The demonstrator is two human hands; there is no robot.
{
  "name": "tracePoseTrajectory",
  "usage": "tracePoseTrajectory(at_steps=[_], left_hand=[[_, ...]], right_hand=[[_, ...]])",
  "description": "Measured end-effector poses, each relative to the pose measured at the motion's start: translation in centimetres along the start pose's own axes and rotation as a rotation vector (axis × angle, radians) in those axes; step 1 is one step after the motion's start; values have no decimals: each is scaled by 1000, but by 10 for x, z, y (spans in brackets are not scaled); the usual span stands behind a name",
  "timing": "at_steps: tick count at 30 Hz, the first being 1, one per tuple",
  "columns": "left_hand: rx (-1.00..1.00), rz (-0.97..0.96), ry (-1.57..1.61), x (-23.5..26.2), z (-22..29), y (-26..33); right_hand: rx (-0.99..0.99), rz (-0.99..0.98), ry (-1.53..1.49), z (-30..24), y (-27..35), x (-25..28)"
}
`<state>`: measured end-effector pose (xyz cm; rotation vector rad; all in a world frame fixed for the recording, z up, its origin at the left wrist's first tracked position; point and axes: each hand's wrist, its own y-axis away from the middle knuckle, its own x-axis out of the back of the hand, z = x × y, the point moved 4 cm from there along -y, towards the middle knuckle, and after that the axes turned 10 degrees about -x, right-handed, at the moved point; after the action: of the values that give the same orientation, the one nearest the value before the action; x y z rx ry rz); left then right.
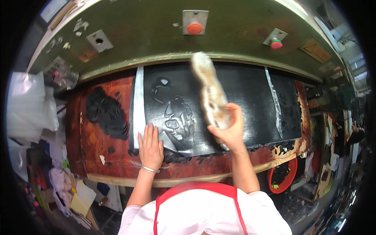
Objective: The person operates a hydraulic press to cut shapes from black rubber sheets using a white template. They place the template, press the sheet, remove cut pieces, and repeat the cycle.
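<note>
A black sheet point(250, 105) of rubber-like material covers the middle of the work board. My left hand point(150, 150) lies flat on its near left corner, fingers stretched, beside a white strip point(139, 105). In my right hand point(232, 131) is a long, sole-shaped cutting die point(211, 88), off-white and brown and slightly blurred; the fingers grip its near end. It is tilted over the sheet, its far end toward the green machine. Left of the die, cut outlines and openings point(172, 123) mark the sheet.
A heap of black cut pieces point(105, 113) lies left on the reddish-brown board point(117, 156). The green machine wall point(156, 35) with a red button point(194, 28) rises behind. A red basin point(282, 181) with black scraps stands low right. Plastic bags point(29, 102) hang left.
</note>
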<state>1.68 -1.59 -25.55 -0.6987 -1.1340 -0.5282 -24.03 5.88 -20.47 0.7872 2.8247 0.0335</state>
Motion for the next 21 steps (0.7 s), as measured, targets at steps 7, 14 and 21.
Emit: tracePoseTrajectory(at_steps=[7,14,21], left_hand=[[6,23,0,1,4,2],[53,48,-87,-3,-14,-39],[27,232,108,-3,-33,-83]], right_hand=[[-142,146,577,2,21,14],[328,194,962,34,-23,-18],[156,210,659,6,-101,30]])
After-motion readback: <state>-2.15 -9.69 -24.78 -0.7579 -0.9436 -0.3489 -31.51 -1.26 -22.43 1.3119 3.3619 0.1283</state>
